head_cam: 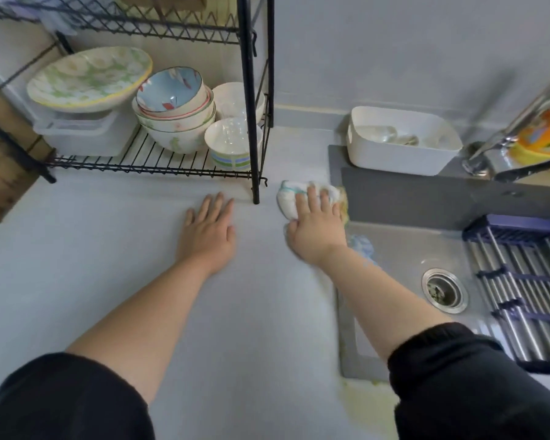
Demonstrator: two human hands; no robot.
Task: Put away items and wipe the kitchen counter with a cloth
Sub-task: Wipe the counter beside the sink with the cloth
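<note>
From the head camera, the right hand (315,231) presses a bunched white cloth (289,200) onto the grey worktop (108,265) by the sink's (394,258) far left corner, fingers (311,198) fairly straight and slightly apart over it, apparently to scrub beside the wire rack's (247,90) leg. The left hand (208,231) lies flat just left of that leg, fingers straight, a little apart, holding nothing, likely bracing the reach.
</note>
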